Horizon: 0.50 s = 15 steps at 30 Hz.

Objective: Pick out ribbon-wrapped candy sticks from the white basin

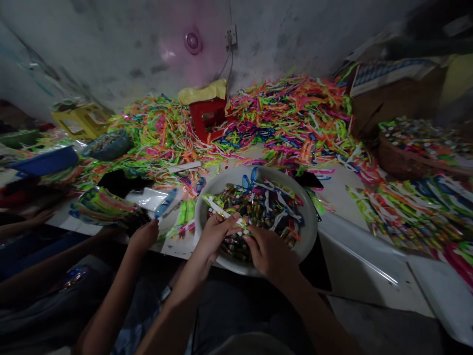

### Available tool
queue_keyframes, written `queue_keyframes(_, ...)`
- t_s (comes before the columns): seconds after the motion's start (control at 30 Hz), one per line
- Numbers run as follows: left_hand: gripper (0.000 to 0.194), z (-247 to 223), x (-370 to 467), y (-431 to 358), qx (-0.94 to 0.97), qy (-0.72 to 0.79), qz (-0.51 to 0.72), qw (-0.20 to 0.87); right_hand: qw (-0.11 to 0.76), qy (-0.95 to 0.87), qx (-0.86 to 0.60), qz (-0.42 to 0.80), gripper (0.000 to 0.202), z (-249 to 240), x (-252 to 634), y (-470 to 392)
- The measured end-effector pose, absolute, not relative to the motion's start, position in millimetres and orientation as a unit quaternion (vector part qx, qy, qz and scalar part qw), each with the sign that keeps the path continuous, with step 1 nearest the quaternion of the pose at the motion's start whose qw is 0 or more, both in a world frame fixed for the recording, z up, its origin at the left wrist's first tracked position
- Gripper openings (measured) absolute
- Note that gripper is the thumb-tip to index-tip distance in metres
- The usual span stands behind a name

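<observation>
My left hand (218, 232) is closed on a white and yellow-green plastic piece (220, 208), which slants up and left from the fingers. Beside it, fingertips nearly touching, my right hand (263, 246) pinches the lower right end of the same piece. Both hands are over the near part of a large white basin (311, 222). Inside the basin lie many small gold and dark cylindrical parts (254, 209), with blue, white and orange plastic pieces on top. What lies between the fingertips is too small to make out.
Colourful plastic strips (295, 108) are heaped along the wall around a red stool (209, 118). At left another person's hand (145, 236) is near a clear bag (148, 198). Blue basins (48, 160) stand farther left. Rows of strips (417, 212) and a brown basin (402, 160) are at right.
</observation>
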State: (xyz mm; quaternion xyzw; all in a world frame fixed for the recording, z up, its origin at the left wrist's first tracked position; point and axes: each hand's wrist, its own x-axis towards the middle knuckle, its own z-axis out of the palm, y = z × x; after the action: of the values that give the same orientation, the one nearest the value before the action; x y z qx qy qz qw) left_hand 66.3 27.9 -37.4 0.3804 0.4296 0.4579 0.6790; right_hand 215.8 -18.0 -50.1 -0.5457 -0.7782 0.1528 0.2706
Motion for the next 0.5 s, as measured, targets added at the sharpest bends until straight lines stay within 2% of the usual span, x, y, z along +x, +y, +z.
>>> queue_keyframes(0.37,0.05,-38.7,66.0,29.3,0.372,0.438,0.449,0.684,0.253,-0.761,-0.547,0.239,0.026,-45.9,220.3,-13.4)
queue_keyframes(0.5,0.048,-38.5,65.4,29.4,0.381,0.443,0.446,0.679,0.264,-0.769,-0.535,0.23,0.025,-45.0,220.8,-14.9)
